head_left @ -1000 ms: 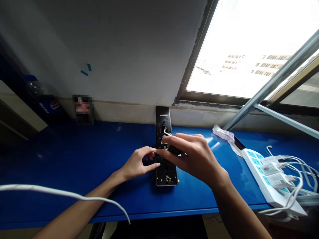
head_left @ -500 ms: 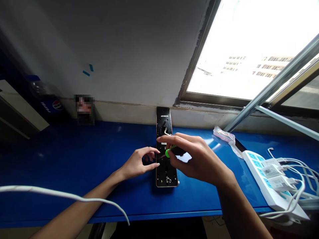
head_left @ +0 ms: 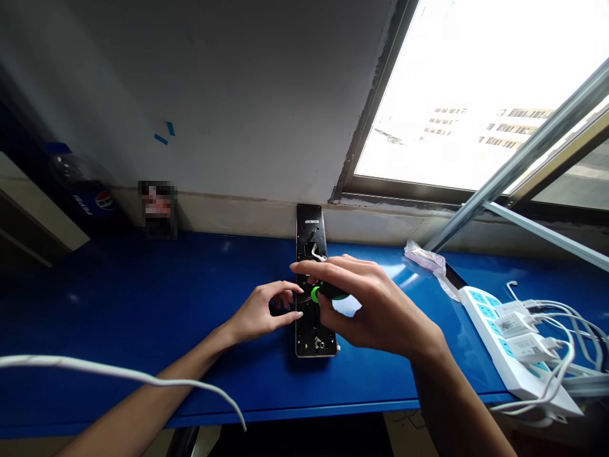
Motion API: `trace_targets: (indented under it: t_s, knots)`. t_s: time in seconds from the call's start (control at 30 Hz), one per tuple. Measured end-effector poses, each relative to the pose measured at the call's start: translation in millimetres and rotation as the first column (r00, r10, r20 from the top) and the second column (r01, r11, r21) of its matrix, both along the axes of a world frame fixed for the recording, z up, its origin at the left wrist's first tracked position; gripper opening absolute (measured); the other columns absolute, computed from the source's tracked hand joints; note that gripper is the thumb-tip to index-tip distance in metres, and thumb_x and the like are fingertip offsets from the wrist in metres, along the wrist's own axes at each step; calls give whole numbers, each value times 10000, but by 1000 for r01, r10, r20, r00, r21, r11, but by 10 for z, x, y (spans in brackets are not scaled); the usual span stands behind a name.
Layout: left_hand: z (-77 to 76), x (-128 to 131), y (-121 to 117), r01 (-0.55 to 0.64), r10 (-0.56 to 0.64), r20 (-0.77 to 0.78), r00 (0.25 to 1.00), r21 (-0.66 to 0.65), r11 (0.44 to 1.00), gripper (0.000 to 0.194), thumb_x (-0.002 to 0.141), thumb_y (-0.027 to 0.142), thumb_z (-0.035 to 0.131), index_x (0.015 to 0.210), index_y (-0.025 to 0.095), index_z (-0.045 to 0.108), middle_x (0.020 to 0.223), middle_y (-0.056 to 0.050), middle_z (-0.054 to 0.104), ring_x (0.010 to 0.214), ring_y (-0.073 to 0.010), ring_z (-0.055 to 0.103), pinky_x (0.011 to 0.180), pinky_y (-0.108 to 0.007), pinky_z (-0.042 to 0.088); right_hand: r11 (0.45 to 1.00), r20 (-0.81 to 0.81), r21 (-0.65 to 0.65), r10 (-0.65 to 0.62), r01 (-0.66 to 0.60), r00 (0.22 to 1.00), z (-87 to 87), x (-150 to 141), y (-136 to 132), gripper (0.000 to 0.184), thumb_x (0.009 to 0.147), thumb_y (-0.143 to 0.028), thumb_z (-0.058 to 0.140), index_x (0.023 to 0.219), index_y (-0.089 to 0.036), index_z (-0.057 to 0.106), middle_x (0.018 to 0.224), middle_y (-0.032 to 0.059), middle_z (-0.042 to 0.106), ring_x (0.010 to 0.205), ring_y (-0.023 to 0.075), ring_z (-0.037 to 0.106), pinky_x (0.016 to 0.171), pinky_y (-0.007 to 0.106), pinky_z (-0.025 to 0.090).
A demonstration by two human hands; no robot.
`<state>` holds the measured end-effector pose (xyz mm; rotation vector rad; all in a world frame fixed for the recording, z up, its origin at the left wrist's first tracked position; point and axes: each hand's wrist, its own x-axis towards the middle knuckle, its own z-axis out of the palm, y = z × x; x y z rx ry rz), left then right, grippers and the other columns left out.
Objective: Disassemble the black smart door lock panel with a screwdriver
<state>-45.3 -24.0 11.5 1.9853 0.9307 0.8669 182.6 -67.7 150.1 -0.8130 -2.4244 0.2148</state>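
A long black panel, which looks like the body of a smart door lock, lies lengthwise away from me. It carries screws, posts and a short white cable. My right hand grips a black screwdriver with a green collar above the panel's middle. The thin shaft points left, and its tip is hard to make out. My left hand is at the panel's left edge, thumb and forefinger apart around the tip area. I see nothing held between those fingers.
The blue table meets a wall behind. To the right are a white power strip with chargers and cables, a plastic packet and a metal brace. A white cable hangs across the left foreground. A cola bottle stands far left.
My right hand has turned slightly, and the screwdriver handle lies lower behind its fingers. The left hand holds nearly the same pose. The whole view has shifted a little.
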Motion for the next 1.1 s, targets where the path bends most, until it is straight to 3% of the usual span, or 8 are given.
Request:
trace_targets:
  t_s: [0.17, 0.33, 0.53, 0.6, 0.73, 0.9, 0.97, 1.1]
  knots:
    - [6, -5, -1, -1, 1, -16, 1000, -17, 1000, 385, 858, 423, 776, 1179, 228, 689, 981, -12, 720, 879, -183, 672, 820, -315, 548, 997, -11, 42, -67, 68, 998, -4, 6, 13, 245, 1009, -225, 586, 1233, -219, 683, 998, 24, 751, 747, 111, 652, 658, 249, 474]
    - [1, 0, -1, -8, 7, -10, 1000, -22, 1000, 381, 857, 430, 772, 1166, 222, 694, 975, -13, 724, 889, -194, 679, 837, -325, 548, 998, -17, -9, 60, -60, 998, 19, -30, 3, 414, 897, -55, 573, 1269, -224, 638, 1006, 15, 742, 811, 127, 642, 751, 264, 489]
    - [3, 2, -5, -11, 10, -22, 1000, -19, 1000, 395, 856, 422, 779, 1186, 224, 689, 978, -9, 719, 871, -186, 670, 797, -307, 543, 996, -29, 19, -88, 89, 996, -28, -15, 23, 176, 1003, -288, 616, 1141, -217, 698, 960, 23, 749, 748, 115, 666, 678, 238, 487]
    - [1, -1, -3, -2, 1, -18, 1000, -25, 1000, 383, 857, 419, 782, 1173, 223, 690, 971, -5, 718, 873, -182, 670, 809, -308, 542, 998, -43, -12, -64, 63, 997, -26, -12, 26, 189, 1012, -235, 581, 1167, -222, 688, 980, 19, 753, 769, 110, 676, 688, 231, 490]
    - [2, 1, 6, 4, -4, 3, 1000, -30, 1000, 391, 860, 418, 779, 1185, 223, 683, 991, -9, 725, 887, -187, 675, 829, -317, 547, 997, -42, -47, 56, -58, 998, 18, -41, 21, 395, 916, -89, 584, 1285, -221, 632, 1041, 19, 750, 848, 126, 676, 747, 243, 502]
    - [16, 4, 6, 1, -1, -15, 1000, -14, 1000, 400, 861, 416, 776, 1199, 223, 684, 985, -11, 720, 871, -183, 666, 805, -309, 544, 1000, -16, 4, -25, 25, 1000, 26, -52, 30, 143, 984, -240, 612, 1082, -193, 705, 917, 14, 736, 728, 108, 635, 660, 238, 468]
    - [23, 6, 2, 0, -1, -25, 1000, -7, 1000, 385, 860, 417, 776, 1181, 221, 690, 967, -8, 715, 850, -176, 657, 784, -301, 539, 1000, -17, -13, -26, 26, 1000, 30, -46, 29, 150, 1014, -267, 583, 1056, -191, 705, 894, 9, 732, 709, 99, 622, 657, 235, 459]
    - [29, 11, -1, -9, 9, -31, 999, -9, 1000, 371, 853, 416, 775, 1156, 215, 697, 902, 1, 702, 802, -169, 650, 757, -296, 537, 995, 35, -87, 42, -39, 999, 84, -48, 17, 303, 971, -114, 540, 1224, -222, 667, 984, 5, 728, 767, 105, 629, 687, 240, 464]
